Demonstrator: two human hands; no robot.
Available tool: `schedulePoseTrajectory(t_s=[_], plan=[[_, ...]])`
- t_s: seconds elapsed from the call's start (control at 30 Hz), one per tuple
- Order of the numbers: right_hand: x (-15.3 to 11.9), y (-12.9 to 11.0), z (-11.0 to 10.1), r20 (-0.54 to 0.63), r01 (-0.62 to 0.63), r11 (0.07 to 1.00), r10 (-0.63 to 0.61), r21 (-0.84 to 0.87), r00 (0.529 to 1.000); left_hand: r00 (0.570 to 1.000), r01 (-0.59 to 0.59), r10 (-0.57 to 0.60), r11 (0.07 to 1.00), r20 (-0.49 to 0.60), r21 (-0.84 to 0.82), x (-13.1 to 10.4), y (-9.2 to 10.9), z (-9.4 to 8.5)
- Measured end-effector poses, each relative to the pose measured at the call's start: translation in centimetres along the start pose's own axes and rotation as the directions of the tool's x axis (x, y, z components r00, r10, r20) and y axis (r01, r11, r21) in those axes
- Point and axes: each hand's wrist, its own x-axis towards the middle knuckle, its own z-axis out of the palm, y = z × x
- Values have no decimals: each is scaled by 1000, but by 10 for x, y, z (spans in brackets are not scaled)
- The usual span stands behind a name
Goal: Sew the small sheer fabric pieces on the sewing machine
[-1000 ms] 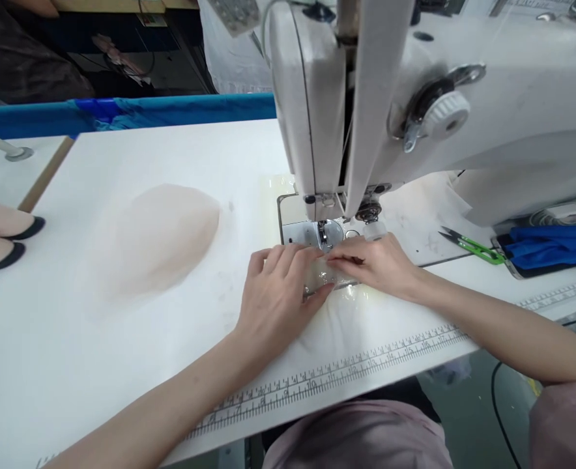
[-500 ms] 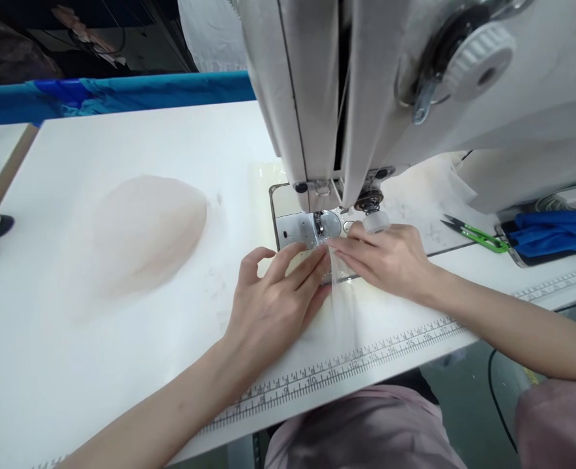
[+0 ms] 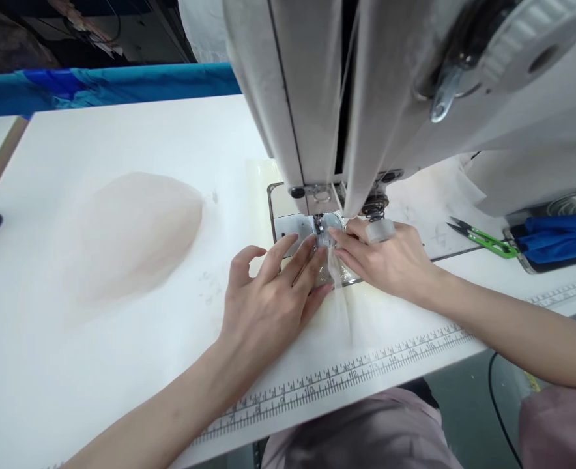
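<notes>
A narrow strip of sheer white fabric (image 3: 339, 303) runs from the presser foot (image 3: 319, 225) of a sewing machine (image 3: 312, 98) toward the table's front edge. My left hand (image 3: 273, 293) lies just left of the strip, fingers spread and bent, fingertips pressing down by the needle plate (image 3: 292, 225). On the strip's right side, my right hand (image 3: 386, 257) has its thumb and fingers together at the fabric close to the foot. The fabric between its fingertips is mostly hidden.
A sheer beige fabric piece (image 3: 141, 234) lies on the white table (image 3: 122, 365) at the left. Green-handled snips (image 3: 483, 238) and a tray with blue cloth (image 3: 561, 238) are at the right. A printed ruler (image 3: 331, 384) follows the front edge.
The view has shifted closer to the machine. My right fingertips have drawn slightly apart from my left ones, and the strip now shows creased between them.
</notes>
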Motion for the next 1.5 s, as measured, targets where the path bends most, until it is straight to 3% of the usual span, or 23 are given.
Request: schedulePoseTrajectory(t_s=[0.63, 0.87, 1.07, 1.13, 1.2, 1.27, 1.37, 1.43, 1.5], plan=[[0, 2, 3, -69, 34, 996, -40, -82, 997, 1000, 3, -2, 997, -5, 77, 2, 0, 3], [3, 2, -2, 5, -9, 995, 10, -102, 1000, 1000, 29, -30, 996, 7, 83, 5, -2, 5], [1, 6, -5, -5, -28, 997, 28, -74, 1000, 999, 33, -34, 995, 11, 94, 7, -3, 3], [-2, 9, -11, -2, -24, 1000, 24, -2, 1000, 999, 39, -37, 994, -15, 101, 6, -3, -4], [-5, 10, -23, 69, 17, 984, -29, 176, 997, 1000, 25, -24, 997, -18, 73, 3, -3, -14], [-8, 10, -35, 211, 66, 910, -165, 409, 963, 999, -29, 29, 1000, 41, -13, -1, -3, -24], [-11, 8, -49, 350, 62, 846, -285, 530, 893, 970, -122, 146, 984, 192, -131, -6, -3, -32], [-13, 8, -53, 365, 30, 832, -276, 554, 889, 960, -123, 157, 980, 232, -157, -9, -2, -34], [-13, 10, -53, 355, -47, 800, -213, 599, 910, 967, -24, 79, 975, 242, -222, -10, -1, -36]])
